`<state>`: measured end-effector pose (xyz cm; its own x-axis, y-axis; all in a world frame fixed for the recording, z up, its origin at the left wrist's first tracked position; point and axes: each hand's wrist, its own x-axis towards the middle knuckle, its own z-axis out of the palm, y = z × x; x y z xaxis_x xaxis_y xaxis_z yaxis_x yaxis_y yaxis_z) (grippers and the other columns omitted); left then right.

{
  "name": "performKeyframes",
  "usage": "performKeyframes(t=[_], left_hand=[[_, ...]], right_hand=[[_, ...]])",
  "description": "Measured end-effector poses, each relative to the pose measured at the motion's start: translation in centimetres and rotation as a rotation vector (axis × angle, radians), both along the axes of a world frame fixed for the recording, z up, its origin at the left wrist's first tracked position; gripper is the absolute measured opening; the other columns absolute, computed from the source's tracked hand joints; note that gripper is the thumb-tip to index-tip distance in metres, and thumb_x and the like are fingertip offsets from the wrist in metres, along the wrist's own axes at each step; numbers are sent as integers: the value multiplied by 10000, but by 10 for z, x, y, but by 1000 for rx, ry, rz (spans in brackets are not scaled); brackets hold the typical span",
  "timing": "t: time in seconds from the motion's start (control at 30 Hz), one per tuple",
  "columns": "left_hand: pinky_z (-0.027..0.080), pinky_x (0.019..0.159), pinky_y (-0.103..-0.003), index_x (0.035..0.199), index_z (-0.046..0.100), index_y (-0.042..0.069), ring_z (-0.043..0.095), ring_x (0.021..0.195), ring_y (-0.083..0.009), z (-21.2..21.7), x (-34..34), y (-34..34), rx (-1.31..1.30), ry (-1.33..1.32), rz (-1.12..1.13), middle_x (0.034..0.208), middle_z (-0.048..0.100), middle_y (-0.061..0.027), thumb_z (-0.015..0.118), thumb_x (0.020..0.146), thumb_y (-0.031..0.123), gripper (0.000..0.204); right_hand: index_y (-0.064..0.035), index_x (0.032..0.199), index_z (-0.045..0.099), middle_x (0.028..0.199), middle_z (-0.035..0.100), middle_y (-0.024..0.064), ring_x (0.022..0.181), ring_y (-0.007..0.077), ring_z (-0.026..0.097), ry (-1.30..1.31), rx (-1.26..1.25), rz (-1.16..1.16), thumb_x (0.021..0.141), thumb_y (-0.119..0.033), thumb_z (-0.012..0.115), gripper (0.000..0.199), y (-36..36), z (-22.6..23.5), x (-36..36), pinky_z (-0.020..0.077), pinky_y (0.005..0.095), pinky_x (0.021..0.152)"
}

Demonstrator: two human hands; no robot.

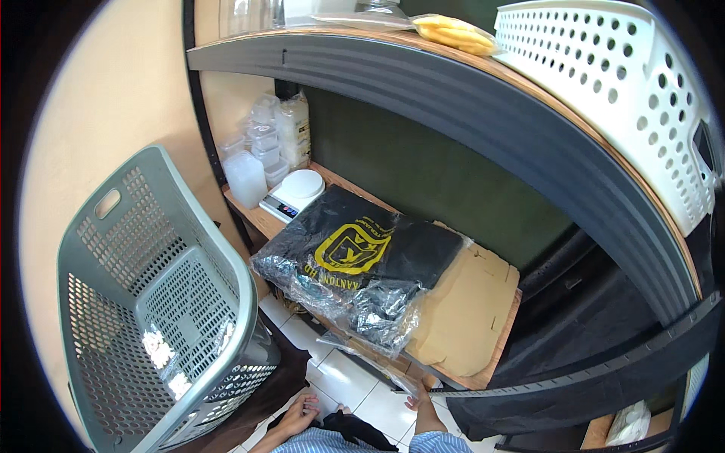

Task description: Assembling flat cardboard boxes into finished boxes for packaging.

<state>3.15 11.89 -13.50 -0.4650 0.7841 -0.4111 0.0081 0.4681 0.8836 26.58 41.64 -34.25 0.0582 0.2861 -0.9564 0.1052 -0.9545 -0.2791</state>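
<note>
My left hand (301, 412) hovers over the tiled floor near the lower edge, its fingers loosely bent and apart, with nothing in it. Beside the front corner of the shelf, my right hand (415, 395) is closed on the end of a strip of clear plastic film (377, 364), which runs along the shelf's front edge. Above both hands, a black plastic package with a yellow emblem (393, 234) lies in crinkled clear wrap on the shelf. A flat piece of brown cardboard (464, 309) sticks out from under its right side.
A grey-green perforated basket (249, 302) stands at the left, with small white packets inside. A white kitchen scale (298, 189) and stacked clear plastic containers (264, 143) occupy the shelf's far left. The upper shelf (453, 72) carries a white perforated basket (604, 68) and a yellow bag (453, 34).
</note>
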Motion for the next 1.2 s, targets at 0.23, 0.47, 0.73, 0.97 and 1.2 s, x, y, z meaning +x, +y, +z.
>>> performKeyframes(t=[0.23, 0.47, 0.73, 0.97, 1.2], left_hand=[[458, 806, -292, 1145, 398, -39, 554, 913, -170, -13, 7, -2, -13, -51, -46, 1068, 519, -124, 541, 769, 85, 421], [457, 805, -281, 1127, 422, -49, 557, 887, -172, -9, 9, -1, -23, -55, -37, 1049, 522, -131, 554, 759, 67, 408], [434, 850, -288, 1165, 407, -33, 544, 952, -178, -43, 8, -23, -79, 32, -81, 1092, 519, -119, 566, 800, 118, 426], [431, 857, -296, 1160, 413, -27, 548, 956, -179, -28, 12, -4, -65, -35, -100, 1092, 526, -124, 582, 806, 159, 434], [469, 679, -261, 1203, 403, 85, 561, 846, -175, -78, 14, 0, -36, 38, -113, 981, 535, -120, 490, 810, 67, 403]], right_hand=[[-180, 981, 507, 951, 474, 63, 670, 189, 475, -81, 134, -148, 742, -489, 598, 402, 9, -32, -2, 448, 375, 660], [-155, 1006, 538, 1013, 492, 36, 887, 196, 456, 12, 415, -501, 730, -295, 545, 309, -7, -19, -21, 411, 392, 741], [-197, 1148, 419, 1069, 459, 53, 925, 237, 473, 139, 172, -569, 604, -672, 571, 738, 6, 30, -47, 444, 349, 734], [-208, 1118, 426, 938, 479, 19, 799, 219, 480, -48, -133, -204, 652, -660, 575, 666, 55, -10, -18, 443, 333, 676], [-183, 1111, 525, 1053, 556, 65, 852, 251, 536, 27, 13, 29, 695, -594, 579, 588, 68, -53, 5, 448, 398, 700]])
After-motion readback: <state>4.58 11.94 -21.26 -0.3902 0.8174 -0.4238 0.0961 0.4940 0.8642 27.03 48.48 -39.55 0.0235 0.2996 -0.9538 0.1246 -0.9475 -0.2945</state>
